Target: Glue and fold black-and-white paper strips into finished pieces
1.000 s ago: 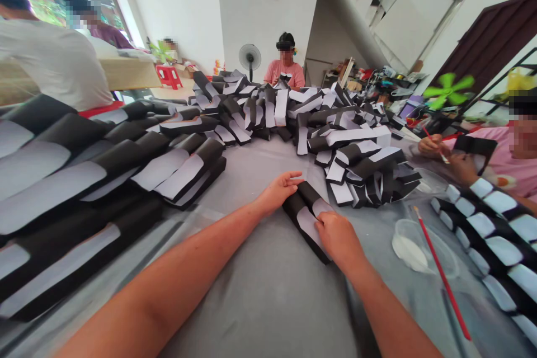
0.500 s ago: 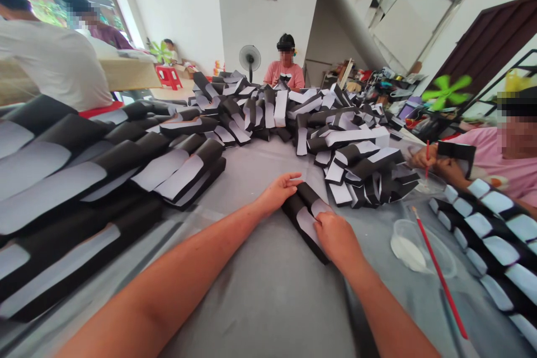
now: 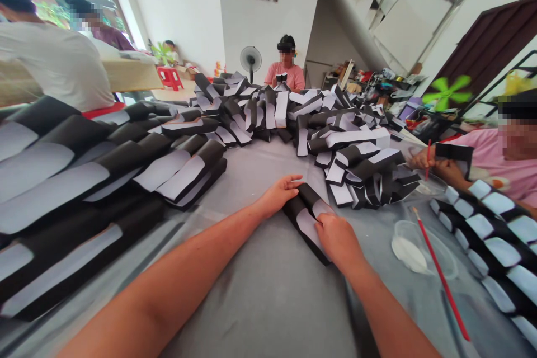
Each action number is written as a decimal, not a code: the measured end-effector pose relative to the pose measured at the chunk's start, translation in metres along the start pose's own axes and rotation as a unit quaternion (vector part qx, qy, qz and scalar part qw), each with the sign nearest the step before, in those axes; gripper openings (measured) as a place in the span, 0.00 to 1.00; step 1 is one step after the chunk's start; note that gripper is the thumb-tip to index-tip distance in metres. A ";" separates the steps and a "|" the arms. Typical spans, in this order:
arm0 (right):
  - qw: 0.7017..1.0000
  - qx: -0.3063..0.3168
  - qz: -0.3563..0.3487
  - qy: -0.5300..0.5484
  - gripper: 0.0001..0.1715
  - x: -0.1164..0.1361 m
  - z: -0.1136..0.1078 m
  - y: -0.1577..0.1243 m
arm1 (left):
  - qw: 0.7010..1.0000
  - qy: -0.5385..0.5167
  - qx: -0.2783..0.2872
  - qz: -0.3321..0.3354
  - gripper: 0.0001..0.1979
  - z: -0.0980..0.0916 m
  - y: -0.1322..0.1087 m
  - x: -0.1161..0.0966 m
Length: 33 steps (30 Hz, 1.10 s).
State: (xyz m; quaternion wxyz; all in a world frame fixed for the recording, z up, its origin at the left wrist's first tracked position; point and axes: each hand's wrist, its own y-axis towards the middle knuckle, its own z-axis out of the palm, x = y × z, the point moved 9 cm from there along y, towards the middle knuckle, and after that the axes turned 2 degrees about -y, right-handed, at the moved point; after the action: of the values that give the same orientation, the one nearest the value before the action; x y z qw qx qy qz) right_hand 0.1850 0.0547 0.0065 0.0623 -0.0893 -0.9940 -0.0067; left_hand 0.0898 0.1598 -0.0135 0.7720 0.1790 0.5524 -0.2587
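A black-and-white folded paper piece (image 3: pixel 306 222), made of two long rolls side by side, lies slanted on the grey-covered table in front of me. My left hand (image 3: pixel 280 196) is at its far end, fingers partly stretched beyond the edge and the lower fingers against the paper's side. Closed over the nearer white part is my right hand (image 3: pixel 336 235), fingertips pressed on the paper. Its lower end shows beneath the right wrist. To the right stand a clear plastic bowl of white paste (image 3: pixel 409 254) and a red-handled brush (image 3: pixel 440 274) lying across it.
A big heap of folded paper pieces (image 3: pixel 272 109) spreads over the far table. More large pieces (image 3: pixel 84 173) are stacked at left. A black-and-white paper stack (image 3: pixel 499 246) stands at right. A co-worker (image 3: pixel 482 156) there holds a brush and paper; another person (image 3: pixel 285 70) sits opposite.
My hands and the paper piece between them stay almost still. The view has shifted very slightly. The person opposite has raised a paper piece a little.
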 end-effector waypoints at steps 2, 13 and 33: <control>1.000 -0.003 -0.002 0.000 0.15 0.001 -0.001 0.000 | 1.000 0.004 0.003 0.002 0.22 0.000 0.000 0.000; 1.000 -0.004 0.010 0.003 0.12 0.000 -0.003 -0.001 | 1.000 -0.012 0.015 0.004 0.22 0.000 0.002 0.004; 0.999 -0.014 0.029 0.035 0.10 -0.005 -0.005 -0.001 | 0.994 -0.060 -0.065 -0.058 0.19 -0.012 -0.007 0.006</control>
State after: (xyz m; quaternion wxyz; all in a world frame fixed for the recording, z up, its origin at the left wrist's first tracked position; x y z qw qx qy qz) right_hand 0.1905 0.0525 0.0110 0.0956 -0.1182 -0.9881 -0.0216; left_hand 0.0783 0.1596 -0.0234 0.7977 0.0801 0.5298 -0.2767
